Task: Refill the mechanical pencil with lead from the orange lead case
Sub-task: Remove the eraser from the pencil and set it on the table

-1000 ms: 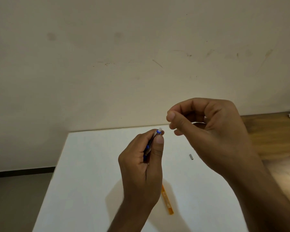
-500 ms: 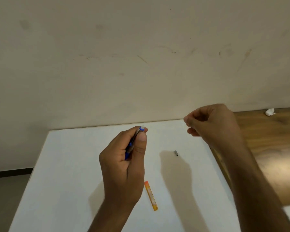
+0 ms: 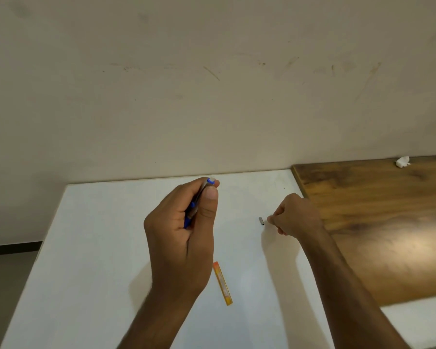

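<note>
My left hand [image 3: 184, 238] grips the mechanical pencil [image 3: 204, 190] upright above the white table [image 3: 91, 248]. Only its blue-and-white top end and a bit of blue clip show past my fingers. The orange lead case [image 3: 222, 283] lies flat on the table just right of my left wrist. A small grey metal cap [image 3: 261, 220] lies on the table further right. My right hand [image 3: 296, 215] is low over the table with its pinched fingertips right beside the cap; whether they touch it I cannot tell.
A brown wooden surface [image 3: 378, 222] adjoins the white table on the right, with a crumpled white scrap [image 3: 402, 161] at its far edge. A beige wall stands right behind the table. The floor drops away to the left.
My right hand has dropped from beside the pencil's top down and right to the grey cap on the table. My left hand keeps holding the pencil upright.
</note>
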